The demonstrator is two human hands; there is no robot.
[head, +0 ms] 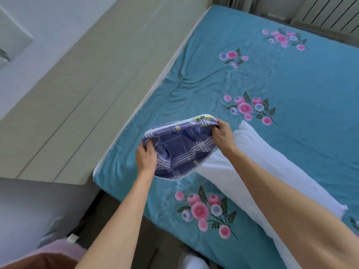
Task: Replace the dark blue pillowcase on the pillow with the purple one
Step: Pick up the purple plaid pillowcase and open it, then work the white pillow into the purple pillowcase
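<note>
A purple pillowcase [182, 150] with a white check pattern is bunched up and held above the bed. My left hand [145, 158] grips its near left edge and my right hand [223, 136] grips its far right edge, stretching the fabric between them. The bare white pillow [250, 171] lies on the bed just right of the pillowcase, partly under my right forearm. No dark blue pillowcase is in view.
The bed carries a teal sheet [291, 78] with pink flower prints. A beige headboard [77, 94] runs along the bed's left side. A radiator [330, 14] stands at the far right. Something pink and fluffy [64, 247] lies at the bottom left.
</note>
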